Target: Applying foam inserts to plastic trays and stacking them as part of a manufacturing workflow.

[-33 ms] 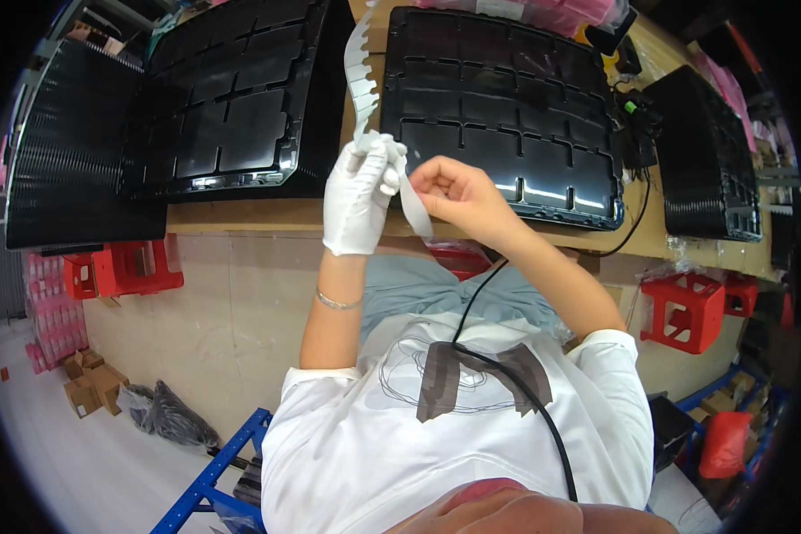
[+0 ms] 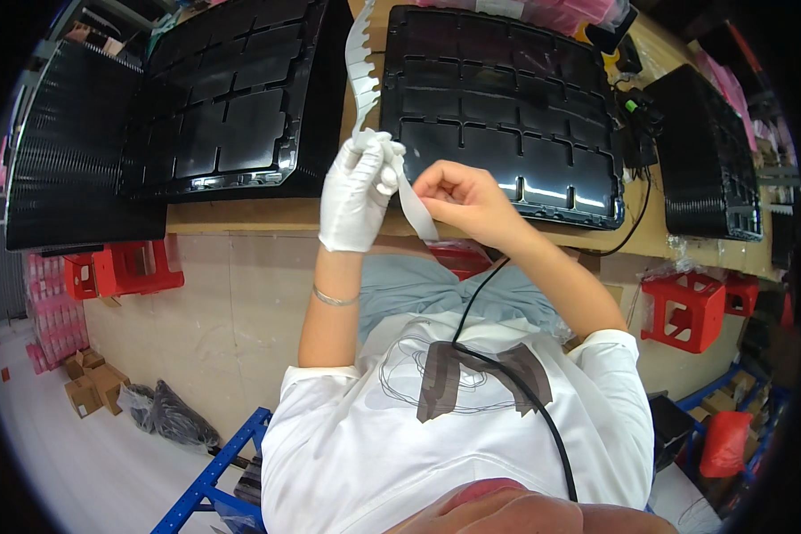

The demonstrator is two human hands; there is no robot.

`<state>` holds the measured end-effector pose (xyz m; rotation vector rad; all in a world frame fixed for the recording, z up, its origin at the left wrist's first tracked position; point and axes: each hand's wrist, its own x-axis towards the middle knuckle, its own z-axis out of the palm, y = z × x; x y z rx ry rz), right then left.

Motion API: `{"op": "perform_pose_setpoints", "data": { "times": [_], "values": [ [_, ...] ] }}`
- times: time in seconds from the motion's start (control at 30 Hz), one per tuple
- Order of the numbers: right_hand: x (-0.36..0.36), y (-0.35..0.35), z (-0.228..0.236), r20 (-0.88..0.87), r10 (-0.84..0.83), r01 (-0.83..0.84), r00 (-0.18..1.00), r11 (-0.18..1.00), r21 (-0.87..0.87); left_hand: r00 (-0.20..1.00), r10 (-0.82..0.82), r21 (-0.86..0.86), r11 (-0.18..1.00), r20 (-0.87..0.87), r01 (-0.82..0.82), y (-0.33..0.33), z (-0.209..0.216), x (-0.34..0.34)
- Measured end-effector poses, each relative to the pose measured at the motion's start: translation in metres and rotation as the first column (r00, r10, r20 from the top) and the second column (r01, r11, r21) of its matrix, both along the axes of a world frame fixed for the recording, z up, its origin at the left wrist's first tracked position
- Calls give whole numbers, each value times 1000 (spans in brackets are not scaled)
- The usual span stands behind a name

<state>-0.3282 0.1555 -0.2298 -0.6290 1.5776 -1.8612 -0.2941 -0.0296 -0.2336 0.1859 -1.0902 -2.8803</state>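
Hands [image 2: 354, 203] [image 2: 473, 203] hold a curling white strip [image 2: 360, 82] notched along one edge

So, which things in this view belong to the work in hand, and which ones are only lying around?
In the work:
white strip, held by the gloved left hand
bare right hand, close to the strip's lower part
black tray in front, possibly

Apparently just around:
red stools
cardboard boxes
red bag

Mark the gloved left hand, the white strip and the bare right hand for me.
Gloved left hand [image 2: 353, 198]: head view, middle of the glove.
White strip [image 2: 360, 78]: head view, length above the glove.
Bare right hand [image 2: 465, 198]: head view, middle of the hand.
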Motion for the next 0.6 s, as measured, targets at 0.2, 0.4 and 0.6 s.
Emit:
{"op": "perform_pose_setpoints", "data": {
  "times": [0.2,0.4,0.6],
  "values": [
    [-7,9,20,7,-16,16,1000,997,71,995,-71,-129,990,-73,62,-16,-4,-11],
    [-19,24,23,-547,-36,204,836,947,249,957,-262,-194,952,-123,236,-41,-6,-20],
    [-50,25,13,-950,302,172,-83,943,285,973,-216,-790,581,82,195,-33,-11,-22]
  ]
}}
